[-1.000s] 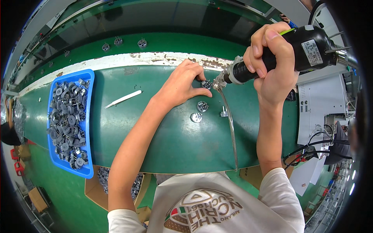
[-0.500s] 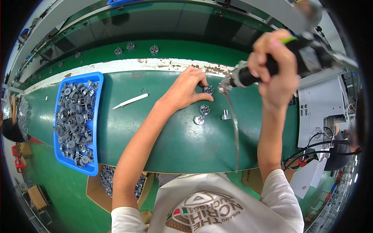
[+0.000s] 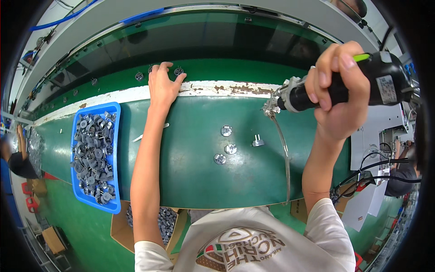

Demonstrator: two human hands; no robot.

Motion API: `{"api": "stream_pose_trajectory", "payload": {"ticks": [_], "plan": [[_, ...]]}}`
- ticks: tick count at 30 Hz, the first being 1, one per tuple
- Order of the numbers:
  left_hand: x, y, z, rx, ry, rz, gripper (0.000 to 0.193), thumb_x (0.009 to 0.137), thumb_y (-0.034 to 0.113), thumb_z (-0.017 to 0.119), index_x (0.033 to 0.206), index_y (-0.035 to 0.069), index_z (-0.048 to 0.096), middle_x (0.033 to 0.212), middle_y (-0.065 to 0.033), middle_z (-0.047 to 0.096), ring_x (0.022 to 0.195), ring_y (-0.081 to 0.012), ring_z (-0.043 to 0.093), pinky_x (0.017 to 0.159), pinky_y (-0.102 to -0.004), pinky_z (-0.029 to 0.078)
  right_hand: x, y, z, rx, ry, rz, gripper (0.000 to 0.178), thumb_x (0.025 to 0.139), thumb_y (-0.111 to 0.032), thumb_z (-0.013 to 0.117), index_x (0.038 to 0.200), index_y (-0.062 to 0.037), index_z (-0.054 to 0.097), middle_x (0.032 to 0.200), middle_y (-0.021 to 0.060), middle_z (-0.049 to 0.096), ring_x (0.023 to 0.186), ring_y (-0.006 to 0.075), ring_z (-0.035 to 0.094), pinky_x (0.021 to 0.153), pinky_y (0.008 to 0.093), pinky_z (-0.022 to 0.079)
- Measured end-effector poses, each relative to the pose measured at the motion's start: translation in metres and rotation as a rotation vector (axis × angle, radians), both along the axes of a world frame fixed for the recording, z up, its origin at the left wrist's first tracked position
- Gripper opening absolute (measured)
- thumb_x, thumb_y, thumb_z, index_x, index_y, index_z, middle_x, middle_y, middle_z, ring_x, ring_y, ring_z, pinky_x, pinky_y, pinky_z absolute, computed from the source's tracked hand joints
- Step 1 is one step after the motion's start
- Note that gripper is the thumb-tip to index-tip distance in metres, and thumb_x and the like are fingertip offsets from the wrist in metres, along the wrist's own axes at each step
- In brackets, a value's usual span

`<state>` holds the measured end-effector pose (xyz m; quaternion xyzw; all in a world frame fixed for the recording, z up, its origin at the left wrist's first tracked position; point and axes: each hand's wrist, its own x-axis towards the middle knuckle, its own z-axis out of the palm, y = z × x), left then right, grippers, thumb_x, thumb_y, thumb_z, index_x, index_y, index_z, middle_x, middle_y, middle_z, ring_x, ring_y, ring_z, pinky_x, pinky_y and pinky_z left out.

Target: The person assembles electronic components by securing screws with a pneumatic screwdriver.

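Note:
My right hand (image 3: pixel 340 93) is wrapped round a black power screwdriver (image 3: pixel 378 81) with a green lever. Its metal head (image 3: pixel 272 106) points left above the bench, and a clear tube hangs from it. At the far strip, my left hand (image 3: pixel 164 86) reaches with thumb and fingers apart around a round grey plug part (image 3: pixel 179 71); I cannot tell whether they touch it. Three round plug parts lie on the green bench: one (image 3: pixel 226 130), a second (image 3: pixel 230 148) and a third (image 3: pixel 219 158). Beside them, a plug piece (image 3: pixel 258 142) stands with its pins up.
A blue tray (image 3: pixel 118 181) full of grey plug parts stands at the left. White tweezers (image 3: pixel 138 138) lie partly under my left forearm. Beyond the worn white ledge (image 3: pixel 217 88), more parts sit on the green strip. A grey machine with black cables (image 3: pixel 376 167) stands right.
My left hand has let go of a round plug part on the bench and moved left and away to the far strip. The screwdriver stays raised in my right hand, slightly shifted. The view has shifted.

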<state>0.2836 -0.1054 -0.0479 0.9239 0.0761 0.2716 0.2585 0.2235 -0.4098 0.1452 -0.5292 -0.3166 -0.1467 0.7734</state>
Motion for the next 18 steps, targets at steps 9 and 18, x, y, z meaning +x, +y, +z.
{"api": "stream_pose_trajectory", "payload": {"ticks": [9, 18], "plan": [[-0.004, -0.060, 0.015, -0.013, 0.035, -0.393, 0.028, 0.078, 0.023, 0.083, 0.102, 0.010, 0.078, 0.100, -0.0076, 0.073, 0.103, -0.0290, 0.062, 0.091, -0.0437, 0.043, 0.001, -0.006, -0.001, -0.198, -0.034, -0.079, 0.022, 0.101, -0.021, 0.045, 0.091, -0.0019, 0.048, 0.074, 0.0113, 0.051, 0.038, 0.0066, 0.027, 0.042, 0.0244, 0.035], [-0.051, -0.104, 0.013, -0.112, 0.213, -0.794, 0.032, 0.074, 0.026, 0.089, 0.102, 0.014, 0.079, 0.102, 0.0030, 0.069, 0.114, -0.0214, 0.051, 0.104, -0.0426, 0.031, 0.016, 0.012, -0.028, -0.100, -0.015, 0.068, 0.019, 0.102, -0.019, 0.045, 0.093, -0.0018, 0.047, 0.076, 0.0113, 0.052, 0.037, 0.0069, 0.029, 0.042, 0.0255, 0.034]]}}
